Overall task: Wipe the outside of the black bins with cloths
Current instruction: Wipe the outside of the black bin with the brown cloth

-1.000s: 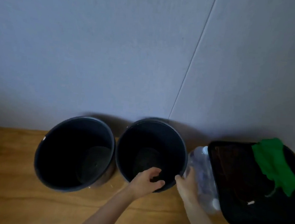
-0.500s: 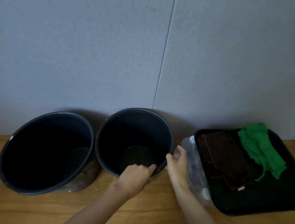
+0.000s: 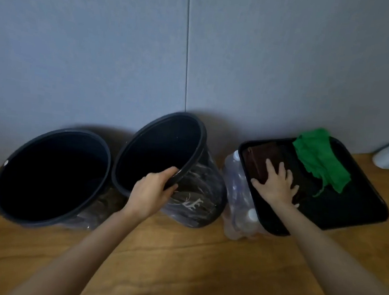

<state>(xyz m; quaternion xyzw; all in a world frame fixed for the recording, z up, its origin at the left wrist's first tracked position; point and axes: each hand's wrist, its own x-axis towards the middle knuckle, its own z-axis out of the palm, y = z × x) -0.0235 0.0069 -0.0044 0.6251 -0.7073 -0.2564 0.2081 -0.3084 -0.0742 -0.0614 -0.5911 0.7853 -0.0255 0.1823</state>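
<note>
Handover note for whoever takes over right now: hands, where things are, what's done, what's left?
Left hand: grips the near rim of the right bin, which is tilted.
Right hand: flat, fingers spread, on the brown cloth in the black tray.
The green cloth lies at the tray's far side. The left bin stands beside the right one.
Done: nothing; no cloth lifted.
Left: take a cloth, wipe the outside of both bins.

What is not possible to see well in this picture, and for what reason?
Head view:
Bottoms of the left bin and tilted bin: too dark.
Brown cloth: partly under the right hand.
Bottles: mostly hidden by the tray.
White object: cut off by the right edge.
</note>
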